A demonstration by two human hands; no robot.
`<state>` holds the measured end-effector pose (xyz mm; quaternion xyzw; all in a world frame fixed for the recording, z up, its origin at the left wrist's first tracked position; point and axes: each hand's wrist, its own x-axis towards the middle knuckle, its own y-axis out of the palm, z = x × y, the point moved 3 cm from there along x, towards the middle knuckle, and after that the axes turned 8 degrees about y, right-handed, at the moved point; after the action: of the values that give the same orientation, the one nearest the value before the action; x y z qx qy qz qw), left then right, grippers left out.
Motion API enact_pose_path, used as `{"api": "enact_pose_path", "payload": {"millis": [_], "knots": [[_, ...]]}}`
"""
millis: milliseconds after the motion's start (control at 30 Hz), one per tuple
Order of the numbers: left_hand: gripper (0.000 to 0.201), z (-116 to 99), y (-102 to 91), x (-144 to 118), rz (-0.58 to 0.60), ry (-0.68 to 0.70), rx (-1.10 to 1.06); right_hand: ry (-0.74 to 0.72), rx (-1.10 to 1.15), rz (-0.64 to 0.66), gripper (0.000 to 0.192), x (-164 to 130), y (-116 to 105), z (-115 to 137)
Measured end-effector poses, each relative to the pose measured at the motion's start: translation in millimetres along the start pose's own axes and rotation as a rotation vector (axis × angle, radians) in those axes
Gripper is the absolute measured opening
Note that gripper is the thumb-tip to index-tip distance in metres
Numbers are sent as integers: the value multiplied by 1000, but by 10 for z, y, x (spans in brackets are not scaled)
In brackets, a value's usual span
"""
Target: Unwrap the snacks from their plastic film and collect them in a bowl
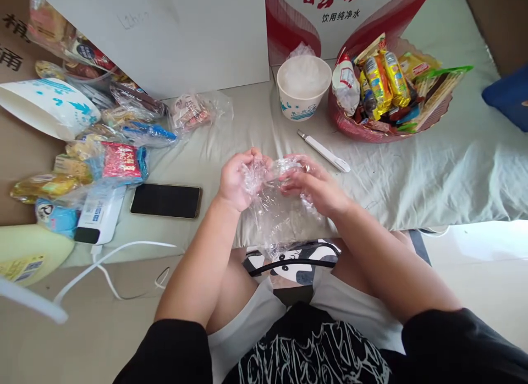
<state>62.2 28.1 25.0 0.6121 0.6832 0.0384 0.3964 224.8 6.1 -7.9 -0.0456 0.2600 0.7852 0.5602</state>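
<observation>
Between my two hands hangs a clear plastic bag (274, 213), crumpled at its top and drooping past the edge of the cloth-covered surface. My left hand (237, 180) is closed on the bag's bunched left side. With curled fingers, my right hand (311, 183) grips the gathered plastic at the upper right. Just beyond my right hand lies a white-handled utility knife (325, 152). A paper cup (300, 106) with blue print stands behind it, and clear plastic fills its mouth.
A red basket (344, 128) of wrapped snacks stands at the right. To the left lie a phone (166, 201), a white power bank (101, 210) with a cable, a tipped paper cup (49, 106) and several snack packets. A white box (198, 37) rises at the back.
</observation>
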Motion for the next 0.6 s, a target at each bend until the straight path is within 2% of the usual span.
{"api": "enact_pose_path", "payload": {"millis": [100,200,300,367,433,533,600], "knots": [[29,-50,-64,83,-48,114,-6,-12,-40,-131,33,37,-110,-35],[37,-45,-127,102,-24,305,49,-104,-26,-283,24,54,-240,-30],[48,85,-141,59,83,411,258,-165,-25,-367,21,42,-308,0],[62,192,-149,39,90,441,416,-183,-30,-367,21,18,-306,22],[52,229,-173,47,-24,492,524,-207,-45,-349,21,-18,-287,42],[13,117,-203,85,-200,531,516,-239,-78,-340,22,-70,-278,66],[14,-32,-230,97,-261,530,374,-242,-90,-360,21,-88,-299,76]]}}
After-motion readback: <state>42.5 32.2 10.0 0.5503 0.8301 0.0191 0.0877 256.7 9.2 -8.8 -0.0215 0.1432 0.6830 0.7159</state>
